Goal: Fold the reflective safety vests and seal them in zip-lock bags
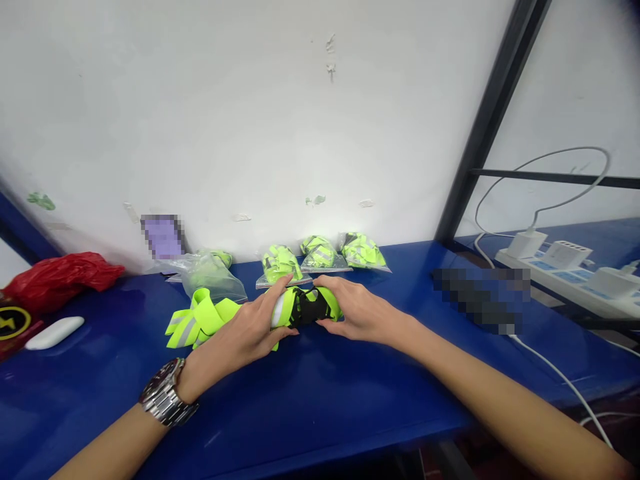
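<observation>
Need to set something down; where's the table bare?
Bare table: from the strap, in left hand and right hand, to the front edge; also between white object and watch. Crowded: near the wall, with clear bags and a red bag.

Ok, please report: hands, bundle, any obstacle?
Left hand, right hand: both holding yellow-green bundle. Loose strap beside left hand. Packed bags behind; no obstacle visible.

The head camera looks forward and down from close above the table [300,400], facing the wall [240,127].
</observation>
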